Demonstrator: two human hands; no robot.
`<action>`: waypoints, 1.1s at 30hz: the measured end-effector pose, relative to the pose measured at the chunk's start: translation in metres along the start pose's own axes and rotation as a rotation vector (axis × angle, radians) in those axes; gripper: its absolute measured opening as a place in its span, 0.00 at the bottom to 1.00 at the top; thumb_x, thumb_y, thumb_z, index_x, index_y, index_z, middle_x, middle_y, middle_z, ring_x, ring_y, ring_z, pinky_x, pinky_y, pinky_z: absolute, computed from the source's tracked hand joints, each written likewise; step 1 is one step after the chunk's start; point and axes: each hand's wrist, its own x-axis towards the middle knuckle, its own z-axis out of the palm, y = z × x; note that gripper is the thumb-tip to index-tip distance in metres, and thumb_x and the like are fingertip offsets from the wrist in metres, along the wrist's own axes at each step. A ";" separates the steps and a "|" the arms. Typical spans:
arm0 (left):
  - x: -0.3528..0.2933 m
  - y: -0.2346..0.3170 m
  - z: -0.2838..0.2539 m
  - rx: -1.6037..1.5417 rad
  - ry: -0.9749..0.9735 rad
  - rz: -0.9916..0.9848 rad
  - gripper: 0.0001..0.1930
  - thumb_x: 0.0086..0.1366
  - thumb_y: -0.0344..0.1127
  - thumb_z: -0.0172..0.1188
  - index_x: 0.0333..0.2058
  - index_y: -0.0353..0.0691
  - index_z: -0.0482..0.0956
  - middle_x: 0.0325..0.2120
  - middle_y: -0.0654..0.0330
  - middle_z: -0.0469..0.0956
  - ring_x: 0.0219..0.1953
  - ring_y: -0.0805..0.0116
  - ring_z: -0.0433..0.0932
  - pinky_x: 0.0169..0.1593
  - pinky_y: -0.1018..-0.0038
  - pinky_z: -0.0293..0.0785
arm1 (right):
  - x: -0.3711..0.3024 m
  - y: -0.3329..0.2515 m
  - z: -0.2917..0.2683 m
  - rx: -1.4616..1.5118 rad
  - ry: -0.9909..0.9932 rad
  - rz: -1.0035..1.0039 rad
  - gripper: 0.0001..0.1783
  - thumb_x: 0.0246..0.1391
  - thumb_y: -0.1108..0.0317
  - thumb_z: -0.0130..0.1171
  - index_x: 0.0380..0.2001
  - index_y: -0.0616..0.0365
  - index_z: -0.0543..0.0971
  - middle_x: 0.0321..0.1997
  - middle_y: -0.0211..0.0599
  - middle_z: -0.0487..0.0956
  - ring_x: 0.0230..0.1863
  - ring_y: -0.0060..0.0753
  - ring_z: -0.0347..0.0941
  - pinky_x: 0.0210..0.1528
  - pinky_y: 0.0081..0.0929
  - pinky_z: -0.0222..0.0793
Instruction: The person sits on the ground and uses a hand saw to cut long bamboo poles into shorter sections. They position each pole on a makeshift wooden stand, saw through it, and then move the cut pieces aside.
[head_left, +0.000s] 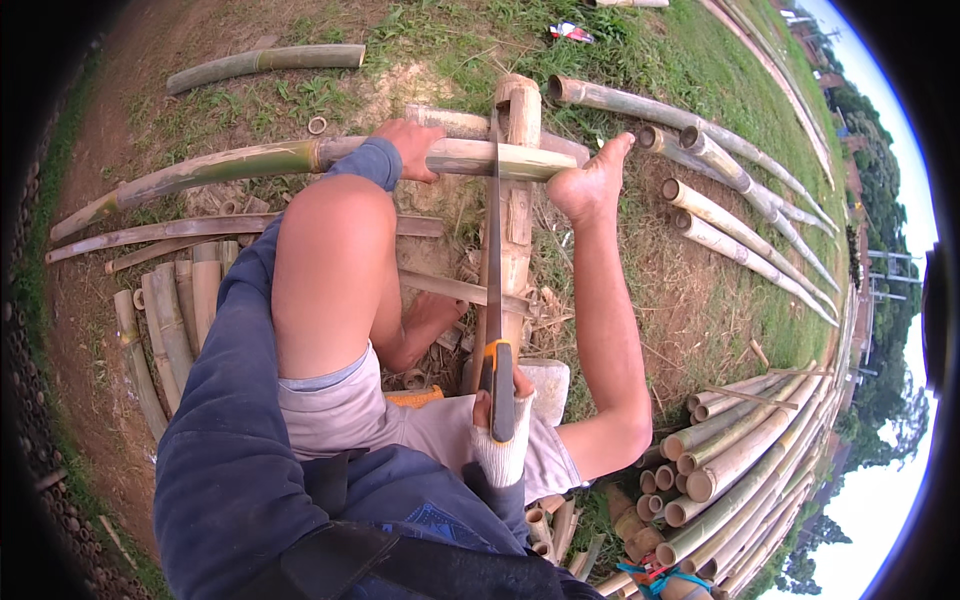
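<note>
A long bamboo pole (235, 170) lies across a thick upright-running bamboo post (517, 215) in front of me. My left hand (405, 148) is closed over the pole, left of the post. In my right hand (500, 455), which wears a white knitted glove, is the black and orange handle of a hand saw (494, 260). The saw's blade runs away from me and crosses the pole just over the post. My bare right foot (590, 185) presses near the pole's right end. Whether the teeth have cut in cannot be made out.
Several bamboo poles (745, 180) lie on the grass at right. A large stack of cut bamboo (740, 455) is at lower right. Shorter pieces (175, 310) lie at left, and a single piece (270, 62) at the far left. A pale block (550, 385) sits by my right thigh.
</note>
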 end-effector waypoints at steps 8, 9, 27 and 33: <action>0.001 0.000 0.004 -0.002 0.053 0.004 0.38 0.51 0.60 0.77 0.57 0.47 0.78 0.41 0.43 0.87 0.46 0.41 0.86 0.55 0.51 0.82 | 0.116 0.037 0.039 0.180 -0.075 0.020 0.30 0.62 0.74 0.59 0.66 0.64 0.65 0.57 0.48 0.75 0.54 0.40 0.76 0.60 0.36 0.72; 0.001 0.001 0.002 -0.011 0.030 0.001 0.38 0.51 0.60 0.77 0.57 0.47 0.78 0.42 0.43 0.87 0.47 0.41 0.86 0.56 0.51 0.81 | 0.156 0.043 0.057 0.179 -0.055 -0.067 0.30 0.61 0.75 0.59 0.66 0.64 0.66 0.56 0.47 0.76 0.54 0.40 0.76 0.59 0.35 0.72; 0.005 -0.004 0.007 -0.016 0.059 0.014 0.39 0.51 0.58 0.76 0.59 0.47 0.77 0.41 0.44 0.87 0.46 0.41 0.86 0.54 0.52 0.82 | 0.168 0.047 0.061 0.242 -0.069 -0.077 0.31 0.60 0.78 0.58 0.67 0.63 0.67 0.56 0.47 0.76 0.52 0.40 0.76 0.59 0.34 0.72; 0.000 0.000 -0.004 -0.013 0.050 0.003 0.40 0.50 0.58 0.77 0.59 0.47 0.77 0.43 0.43 0.87 0.47 0.41 0.86 0.55 0.52 0.82 | 0.121 0.031 0.049 0.123 -0.004 -0.031 0.31 0.59 0.79 0.57 0.67 0.63 0.67 0.56 0.47 0.76 0.53 0.40 0.76 0.60 0.33 0.72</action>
